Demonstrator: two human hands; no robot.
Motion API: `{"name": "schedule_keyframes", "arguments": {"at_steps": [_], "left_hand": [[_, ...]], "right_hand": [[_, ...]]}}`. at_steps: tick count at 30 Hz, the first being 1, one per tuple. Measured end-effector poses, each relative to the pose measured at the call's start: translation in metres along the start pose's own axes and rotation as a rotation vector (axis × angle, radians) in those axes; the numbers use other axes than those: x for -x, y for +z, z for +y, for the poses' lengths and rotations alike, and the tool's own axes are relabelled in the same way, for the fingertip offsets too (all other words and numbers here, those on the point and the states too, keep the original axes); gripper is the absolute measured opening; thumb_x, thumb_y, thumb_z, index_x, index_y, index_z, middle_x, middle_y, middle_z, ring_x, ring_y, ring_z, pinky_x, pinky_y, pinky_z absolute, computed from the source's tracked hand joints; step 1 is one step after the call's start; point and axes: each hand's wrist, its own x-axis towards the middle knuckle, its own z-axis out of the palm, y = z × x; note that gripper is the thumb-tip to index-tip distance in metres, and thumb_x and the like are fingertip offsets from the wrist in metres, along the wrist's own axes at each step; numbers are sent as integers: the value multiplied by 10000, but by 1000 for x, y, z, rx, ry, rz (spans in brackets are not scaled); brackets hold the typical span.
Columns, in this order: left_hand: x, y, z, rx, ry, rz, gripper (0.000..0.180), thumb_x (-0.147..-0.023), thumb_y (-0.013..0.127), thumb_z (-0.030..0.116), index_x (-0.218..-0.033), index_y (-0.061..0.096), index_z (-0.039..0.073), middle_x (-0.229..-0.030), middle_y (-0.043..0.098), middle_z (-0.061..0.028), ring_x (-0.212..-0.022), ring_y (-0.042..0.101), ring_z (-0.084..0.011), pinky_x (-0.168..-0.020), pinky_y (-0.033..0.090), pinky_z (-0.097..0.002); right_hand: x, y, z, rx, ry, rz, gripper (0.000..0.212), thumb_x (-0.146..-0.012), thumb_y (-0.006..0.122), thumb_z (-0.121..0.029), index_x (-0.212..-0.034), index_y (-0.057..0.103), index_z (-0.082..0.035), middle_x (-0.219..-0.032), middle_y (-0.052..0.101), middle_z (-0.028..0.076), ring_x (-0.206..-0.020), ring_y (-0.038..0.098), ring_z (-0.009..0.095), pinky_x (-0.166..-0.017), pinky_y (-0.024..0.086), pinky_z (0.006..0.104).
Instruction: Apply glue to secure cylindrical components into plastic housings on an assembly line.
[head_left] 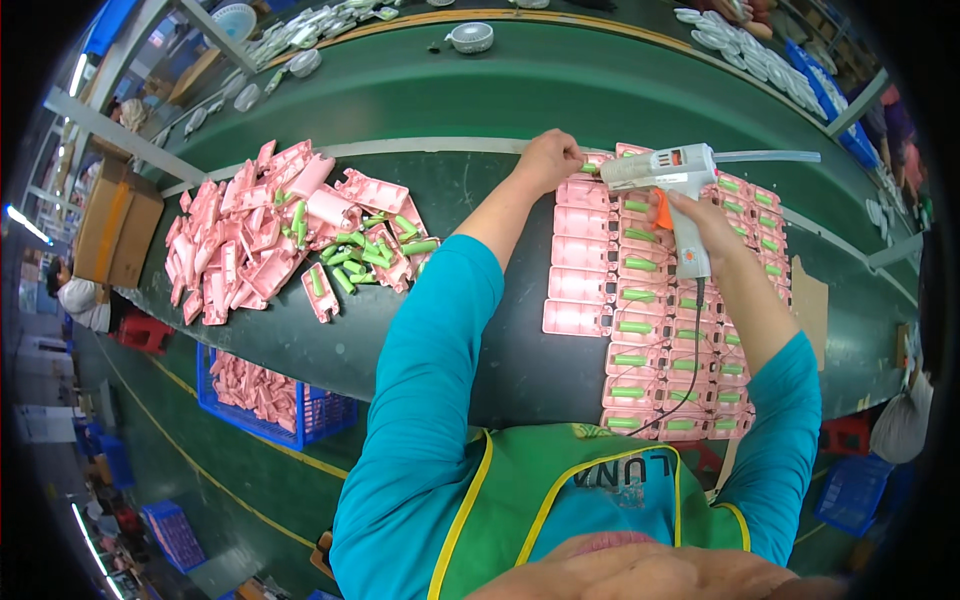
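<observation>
My right hand [700, 222] is wrapped round a white hot glue gun [686, 177], one finger at its orange trigger [662, 209]. A clear glue stick [768, 156] sticks out of the gun's rear, and the nozzle points left. My left hand [550, 160] is pinched at a green battery cell [589, 168] in a pink plastic shell at the far end of the rows; the fingertips partly hide it. Pink shells [578, 285] lie in columns under and beside my right arm. Many hold a green cell [634, 327]; several in the left column hold none.
Loose pink shells [240, 235] and green cells [355, 255] are heaped on the dark table at left. A blue crate [330, 415] of pink parts stands below. Beyond runs a green conveyor [560, 80] with a white round fan part [471, 38]. The gun's black cord [697, 340] crosses the shells.
</observation>
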Motion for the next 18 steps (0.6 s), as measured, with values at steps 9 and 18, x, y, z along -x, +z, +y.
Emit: {"name": "schedule_keyframes", "arguments": {"at_steps": [9, 18], "left_hand": [[6, 3, 1, 24, 15, 57, 100, -756, 725, 92, -784, 644, 41, -850, 600, -95, -796, 618, -250, -723, 508, -351], [6, 5, 1, 2, 15, 61, 94, -745, 702, 83, -742, 615, 49, -821, 585, -93, -778, 610, -256, -701, 499, -360]], "right_hand": [[5, 9, 1, 76, -97, 68, 365, -939, 591, -352, -1147, 596, -51, -958, 673, 54, -851, 632, 150, -679, 492, 275], [-2, 15, -4, 71, -93, 54, 355, -939, 592, -335, -1139, 595, -43, -950, 665, 64, -858, 642, 160, -645, 489, 274]]}}
